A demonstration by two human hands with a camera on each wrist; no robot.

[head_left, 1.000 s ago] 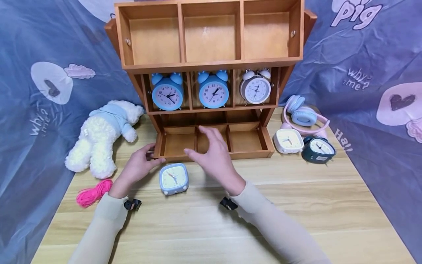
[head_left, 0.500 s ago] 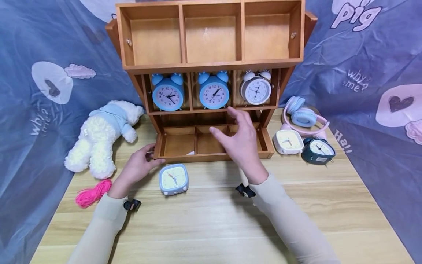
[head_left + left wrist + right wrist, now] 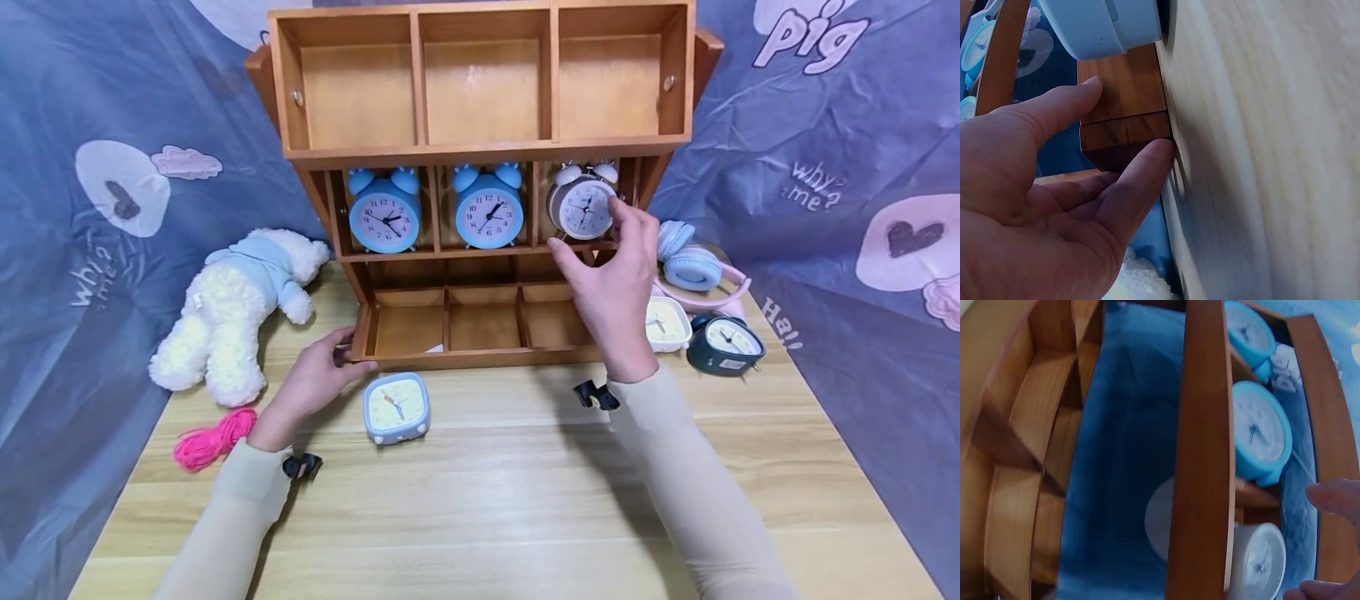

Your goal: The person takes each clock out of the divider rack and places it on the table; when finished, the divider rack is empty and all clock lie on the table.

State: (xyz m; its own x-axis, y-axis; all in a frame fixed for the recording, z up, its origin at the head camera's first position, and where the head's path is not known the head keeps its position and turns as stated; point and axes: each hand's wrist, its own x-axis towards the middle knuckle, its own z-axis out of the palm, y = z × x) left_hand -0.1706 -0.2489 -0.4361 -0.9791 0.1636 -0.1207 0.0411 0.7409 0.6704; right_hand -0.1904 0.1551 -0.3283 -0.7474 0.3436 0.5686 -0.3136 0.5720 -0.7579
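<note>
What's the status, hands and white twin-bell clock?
Left hand gripping wooden shelf by lower corner. Right hand at white twin-bell clock, not gripping. Clock standing, middle row, right. No obstruction seen between.

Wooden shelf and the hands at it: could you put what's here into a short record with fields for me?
Wooden shelf: tiered, with compartments
Middle tier: left blue clock, center blue clock, white twin-bell clock at right
Left grip: holds the front left corner of the bottom tier
Right grip: by the white twin-bell clock; contact unclear
In front: blue-gray clock
Right of shelf: white square clock, dark green clock, headphones
Left of shelf: plush toy, pink cord
</note>
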